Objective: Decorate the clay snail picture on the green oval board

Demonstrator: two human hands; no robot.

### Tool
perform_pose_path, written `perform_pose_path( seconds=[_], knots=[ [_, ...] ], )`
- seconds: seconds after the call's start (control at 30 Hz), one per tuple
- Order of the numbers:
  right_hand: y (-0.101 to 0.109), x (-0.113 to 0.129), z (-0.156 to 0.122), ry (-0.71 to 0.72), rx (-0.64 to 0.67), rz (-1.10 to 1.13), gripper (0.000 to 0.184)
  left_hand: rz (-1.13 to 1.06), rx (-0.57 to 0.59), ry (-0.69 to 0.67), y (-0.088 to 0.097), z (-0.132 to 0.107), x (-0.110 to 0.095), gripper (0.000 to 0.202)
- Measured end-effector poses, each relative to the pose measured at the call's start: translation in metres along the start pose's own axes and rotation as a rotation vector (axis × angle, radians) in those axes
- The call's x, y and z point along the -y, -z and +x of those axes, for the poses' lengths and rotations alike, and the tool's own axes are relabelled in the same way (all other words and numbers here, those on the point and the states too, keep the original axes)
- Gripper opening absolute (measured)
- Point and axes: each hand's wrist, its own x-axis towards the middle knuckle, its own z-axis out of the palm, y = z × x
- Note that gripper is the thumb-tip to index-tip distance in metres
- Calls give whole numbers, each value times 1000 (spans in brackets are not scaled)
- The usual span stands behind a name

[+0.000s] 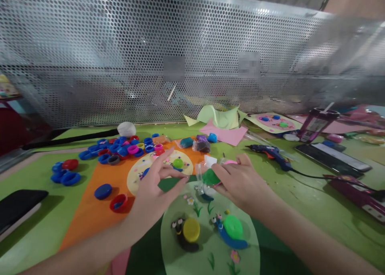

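Note:
My right hand (240, 180) is closed around a small clear bag of green clay (209, 176), held just above the far edge of a pale green oval sheet (210, 259). My left hand (156, 186) hovers beside it with fingers spread, fingertips near the bag, holding nothing. On the oval sheet sit a snail with a yellow cap shell (191, 229) and a snail with a green cap shell (233, 227) on a blue clay body, plus small flowers.
Several blue, red and pink bottle caps (120, 148) lie on an orange sheet (90, 214). A blue glue gun (272, 152) lies at right with its cord, near a phone (331, 158). A black phone (18, 204) lies left. A perforated metal screen (150, 46) closes the back.

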Motion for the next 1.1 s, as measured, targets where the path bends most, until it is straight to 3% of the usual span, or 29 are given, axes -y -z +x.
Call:
perform_pose_path(
  seconds=[0.2,0.5,0.83,1.1],
  knots=[
    [-4,-20,-2,-171,60,-78,15,16,27,-29,1,-3,-5,64],
    [-39,-45,0,-358,208,-186,22,-70,54,-4,0,-7,-10,66],
    [-30,-53,1,-506,329,-224,22,-106,132,27,-2,-10,-10,73],
    [-55,-62,2,-469,354,-171,26,-12,128,51,0,-9,-16,81]
  ],
)
